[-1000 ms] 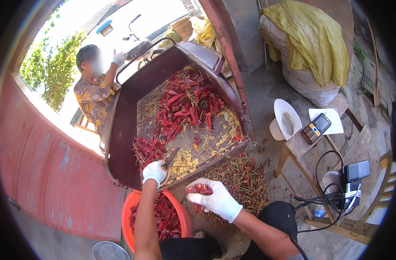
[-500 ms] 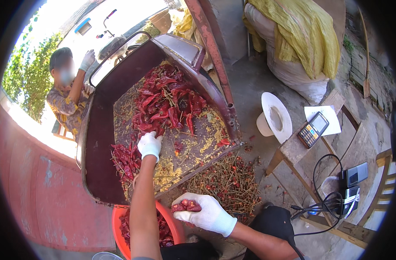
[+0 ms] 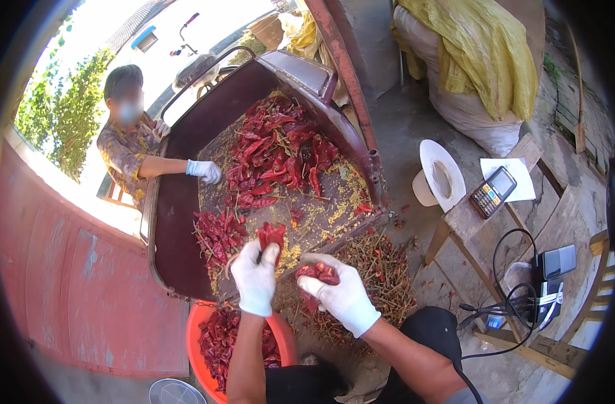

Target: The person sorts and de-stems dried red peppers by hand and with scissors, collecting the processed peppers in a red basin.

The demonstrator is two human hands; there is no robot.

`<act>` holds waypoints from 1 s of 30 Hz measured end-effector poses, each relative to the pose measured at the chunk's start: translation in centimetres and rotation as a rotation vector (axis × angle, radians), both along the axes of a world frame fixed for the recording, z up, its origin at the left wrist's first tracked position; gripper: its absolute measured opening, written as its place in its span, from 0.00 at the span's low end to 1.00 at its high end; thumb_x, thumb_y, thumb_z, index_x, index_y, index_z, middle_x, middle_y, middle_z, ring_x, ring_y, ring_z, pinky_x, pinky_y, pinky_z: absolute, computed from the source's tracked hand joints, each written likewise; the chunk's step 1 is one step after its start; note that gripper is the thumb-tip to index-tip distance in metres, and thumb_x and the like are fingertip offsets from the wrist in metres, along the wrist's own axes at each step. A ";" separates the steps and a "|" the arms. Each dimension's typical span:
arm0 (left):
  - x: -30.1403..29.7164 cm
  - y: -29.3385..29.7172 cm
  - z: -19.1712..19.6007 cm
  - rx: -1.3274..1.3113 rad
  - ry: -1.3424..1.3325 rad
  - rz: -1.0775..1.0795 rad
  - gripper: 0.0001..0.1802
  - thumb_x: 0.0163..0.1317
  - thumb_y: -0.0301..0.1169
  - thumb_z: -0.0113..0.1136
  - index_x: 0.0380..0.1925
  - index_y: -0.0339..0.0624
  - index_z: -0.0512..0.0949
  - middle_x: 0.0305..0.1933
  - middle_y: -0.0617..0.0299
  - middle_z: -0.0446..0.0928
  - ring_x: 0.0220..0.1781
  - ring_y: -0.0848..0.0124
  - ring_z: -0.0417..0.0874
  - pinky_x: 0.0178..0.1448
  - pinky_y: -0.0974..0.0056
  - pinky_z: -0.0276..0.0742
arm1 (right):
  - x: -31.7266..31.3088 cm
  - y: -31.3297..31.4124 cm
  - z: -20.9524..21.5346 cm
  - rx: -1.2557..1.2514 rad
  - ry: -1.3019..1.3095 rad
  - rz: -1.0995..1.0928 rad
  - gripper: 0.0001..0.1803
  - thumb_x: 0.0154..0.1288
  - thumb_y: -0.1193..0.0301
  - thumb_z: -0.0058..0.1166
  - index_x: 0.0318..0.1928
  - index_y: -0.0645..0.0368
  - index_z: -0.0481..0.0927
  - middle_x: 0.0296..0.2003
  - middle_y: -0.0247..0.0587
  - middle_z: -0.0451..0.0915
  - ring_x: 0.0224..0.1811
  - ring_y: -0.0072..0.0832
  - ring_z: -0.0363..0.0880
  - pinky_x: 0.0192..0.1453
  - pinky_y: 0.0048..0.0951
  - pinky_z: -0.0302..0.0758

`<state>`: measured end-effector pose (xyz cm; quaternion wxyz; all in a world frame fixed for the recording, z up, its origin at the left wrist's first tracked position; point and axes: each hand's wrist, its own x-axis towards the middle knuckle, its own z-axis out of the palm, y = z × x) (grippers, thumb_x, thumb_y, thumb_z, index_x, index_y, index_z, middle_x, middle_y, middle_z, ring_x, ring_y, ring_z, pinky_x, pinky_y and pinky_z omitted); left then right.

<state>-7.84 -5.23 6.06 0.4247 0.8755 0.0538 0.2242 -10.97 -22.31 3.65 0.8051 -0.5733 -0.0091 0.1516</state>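
Observation:
My left hand (image 3: 256, 275), in a white glove, pinches a dried red chili pepper (image 3: 270, 236) between thumb and fingers, over the near edge of the cart bed. Close beside it on the right, my gloved right hand (image 3: 341, 289) is closed round a small bunch of red chili peppers (image 3: 317, 273). A large heap of red chilies (image 3: 274, 148) lies in the maroon metal cart (image 3: 169, 222), with a smaller pile (image 3: 216, 237) nearer its left side. Below my left forearm stands an orange-red tub (image 3: 287, 340) holding more chilies (image 3: 220, 340).
Cut stems (image 3: 381, 283) cover the ground right of the tub. Across the cart, another person's gloved hand (image 3: 205, 171) reaches toward the heap. At right, a wooden bench (image 3: 463, 225) bears a handheld keypad device (image 3: 494, 192); a white hat (image 3: 442, 176) and cables (image 3: 502, 306) are nearby.
My left hand has come back from the heap with a chili, next to my right hand, which still holds its bunch. The other person's raised hand has lowered into the cart.

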 end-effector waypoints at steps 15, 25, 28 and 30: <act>-11.3 -4.6 0.9 0.706 -0.139 0.028 0.18 0.54 0.22 0.60 0.47 0.36 0.80 0.50 0.51 0.80 0.48 0.52 0.82 0.50 0.53 0.80 | -2.9 1.0 1.9 0.120 -0.167 0.080 0.33 0.59 0.71 0.69 0.65 0.61 0.73 0.44 0.31 0.84 0.41 0.16 0.79 0.45 0.21 0.78; -13.3 -1.8 2.0 -0.249 0.071 -0.194 0.13 0.62 0.22 0.62 0.47 0.31 0.83 0.46 0.58 0.84 0.48 0.72 0.81 0.53 0.66 0.77 | -2.1 0.1 1.2 -0.178 -0.220 0.006 0.15 0.63 0.72 0.65 0.48 0.65 0.83 0.35 0.33 0.85 0.35 0.15 0.79 0.42 0.23 0.78; -12.6 -1.3 2.6 -0.123 -0.066 -0.060 0.12 0.61 0.23 0.65 0.45 0.31 0.83 0.40 0.60 0.82 0.42 0.74 0.81 0.49 0.69 0.77 | -2.9 1.0 0.9 -0.429 -0.346 0.009 0.15 0.60 0.69 0.67 0.45 0.63 0.84 0.32 0.39 0.86 0.33 0.18 0.82 0.41 0.26 0.78; -12.3 -1.7 3.0 0.130 -0.095 -0.061 0.15 0.57 0.24 0.69 0.46 0.33 0.84 0.37 0.60 0.81 0.37 0.74 0.82 0.43 0.69 0.79 | -3.3 1.2 1.4 -0.600 -0.453 -0.006 0.17 0.56 0.60 0.65 0.45 0.50 0.86 0.34 0.46 0.86 0.36 0.43 0.86 0.42 0.36 0.81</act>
